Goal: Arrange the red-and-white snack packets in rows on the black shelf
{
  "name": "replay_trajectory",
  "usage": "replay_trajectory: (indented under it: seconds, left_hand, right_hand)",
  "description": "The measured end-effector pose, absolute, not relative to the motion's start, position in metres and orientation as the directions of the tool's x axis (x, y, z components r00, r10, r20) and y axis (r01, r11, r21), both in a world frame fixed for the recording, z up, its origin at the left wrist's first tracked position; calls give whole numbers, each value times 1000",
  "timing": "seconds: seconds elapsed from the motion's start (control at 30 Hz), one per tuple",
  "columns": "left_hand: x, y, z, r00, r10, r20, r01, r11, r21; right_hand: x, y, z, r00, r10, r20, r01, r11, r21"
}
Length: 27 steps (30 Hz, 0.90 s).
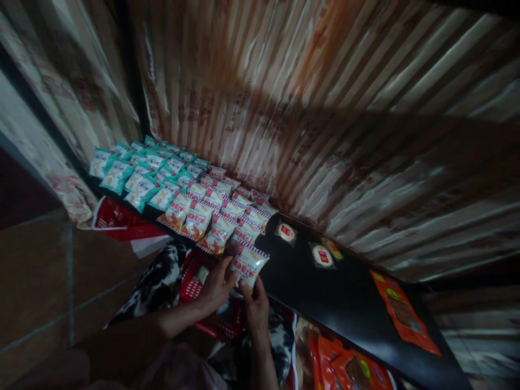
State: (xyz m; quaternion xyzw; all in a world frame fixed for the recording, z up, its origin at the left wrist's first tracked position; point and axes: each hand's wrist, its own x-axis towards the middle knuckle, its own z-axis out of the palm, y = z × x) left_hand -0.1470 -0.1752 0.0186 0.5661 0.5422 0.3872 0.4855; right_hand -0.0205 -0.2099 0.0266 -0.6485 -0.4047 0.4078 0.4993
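Note:
Between my two hands is a white-and-orange snack bag with red lettering and a striped top edge, held at the front edge of the black shelf. My left hand grips its left side, and my right hand has its fingers closed on the lower right part. Just left of it, matching snack bags stand in rows on the shelf. Further left are several rows of teal-and-white snack bags. Below my hands a red basket rests by my lap, its contents mostly hidden.
Two round wrapped cakes and a yellow packet lie right of the rows. An orange packet lies at the shelf's right. Another red basket stands below left; orange packets fill a container below right. Pleated curtain hangs behind.

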Motion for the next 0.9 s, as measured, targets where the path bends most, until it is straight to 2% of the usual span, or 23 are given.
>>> replay_trajectory:
  seconds: [0.3, 0.6, 0.9]
  left_hand:
    - [-147, -171, 27, 95, 990, -107, 336, 70, 939]
    - [-132, -171, 26, 166, 985, -44, 260, -1, 965]
    - [-113, -171, 27, 149, 988, -29, 333, -23, 943]
  right_hand:
    - [-19, -201, 33, 319, 940, -125, 153, -181, -972]
    - [3, -202, 38, 318, 938, -139, 98, -178, -979]
    - [25, -197, 40, 292, 939, -181, 101, -218, -971]
